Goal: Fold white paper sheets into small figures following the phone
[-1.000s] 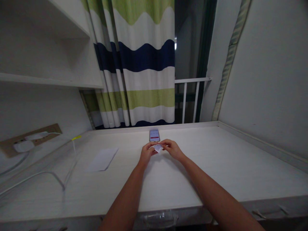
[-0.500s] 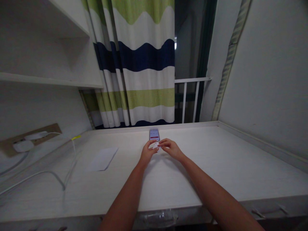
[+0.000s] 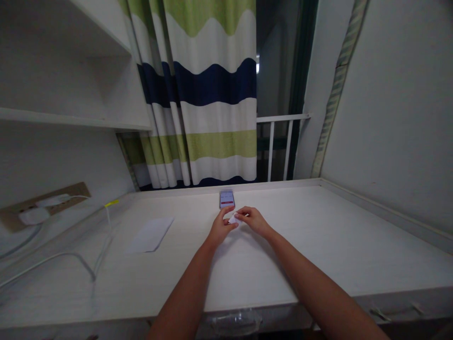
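A small piece of folded white paper (image 3: 232, 219) is between my two hands, above the desk. My right hand (image 3: 254, 220) pinches its right side with thumb and fingertips. On the other side my left hand (image 3: 221, 227) curves its thumb and fingers around the paper's left edge; the exact contact is too small to see. Just beyond the hands a phone (image 3: 227, 198) with a lit screen stands near the desk's back edge.
White sheets of paper (image 3: 150, 234) lie to the left on the white desk (image 3: 283, 264). A pale cable (image 3: 67, 254) runs from a power socket panel (image 3: 44, 206) at far left. A shelf (image 3: 74, 119) overhangs that side; a striped curtain (image 3: 215, 118) hangs behind.
Both hands have shifted slightly toward me, and the paper has turned a little between them. My left thumb and fingers look further apart. The phone and sheets have stayed put.
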A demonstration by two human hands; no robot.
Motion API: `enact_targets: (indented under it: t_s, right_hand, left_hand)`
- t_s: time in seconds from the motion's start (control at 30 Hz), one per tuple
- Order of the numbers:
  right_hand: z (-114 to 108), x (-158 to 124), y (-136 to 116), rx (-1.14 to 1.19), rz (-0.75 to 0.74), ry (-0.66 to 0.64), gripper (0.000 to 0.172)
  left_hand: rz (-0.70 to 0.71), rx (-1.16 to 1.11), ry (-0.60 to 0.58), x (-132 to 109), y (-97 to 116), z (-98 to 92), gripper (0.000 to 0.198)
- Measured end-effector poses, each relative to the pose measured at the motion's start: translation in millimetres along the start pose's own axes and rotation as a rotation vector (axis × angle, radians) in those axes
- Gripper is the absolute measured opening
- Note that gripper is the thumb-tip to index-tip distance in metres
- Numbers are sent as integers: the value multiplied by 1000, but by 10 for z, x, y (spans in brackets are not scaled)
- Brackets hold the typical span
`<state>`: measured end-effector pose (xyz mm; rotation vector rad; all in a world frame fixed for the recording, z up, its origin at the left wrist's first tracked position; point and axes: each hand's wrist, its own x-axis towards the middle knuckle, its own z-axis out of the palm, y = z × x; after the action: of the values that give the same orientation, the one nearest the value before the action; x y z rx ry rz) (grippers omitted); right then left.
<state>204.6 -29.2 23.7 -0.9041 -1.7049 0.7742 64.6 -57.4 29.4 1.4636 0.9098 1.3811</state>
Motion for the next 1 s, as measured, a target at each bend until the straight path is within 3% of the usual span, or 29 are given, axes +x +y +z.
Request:
enact_targets:
  t_s: [0.2, 0.37, 0.57, 1.0]
  right_hand:
    - [-24, -1, -65, 89, 9, -29, 24]
    - [-23, -8, -96, 125, 31, -26, 24]
    - [-16, -43, -174, 197, 125, -116, 30]
    - [-81, -37, -148, 253, 127, -194, 24]
  left_hand:
    - [-93, 9, -112, 48, -107, -15, 25]
    - [-154, -15, -146, 38, -109, -12, 29]
    - [-190, -42, -200, 18, -90, -6, 32]
    - [-242, -41, -264, -26, -22, -3, 30]
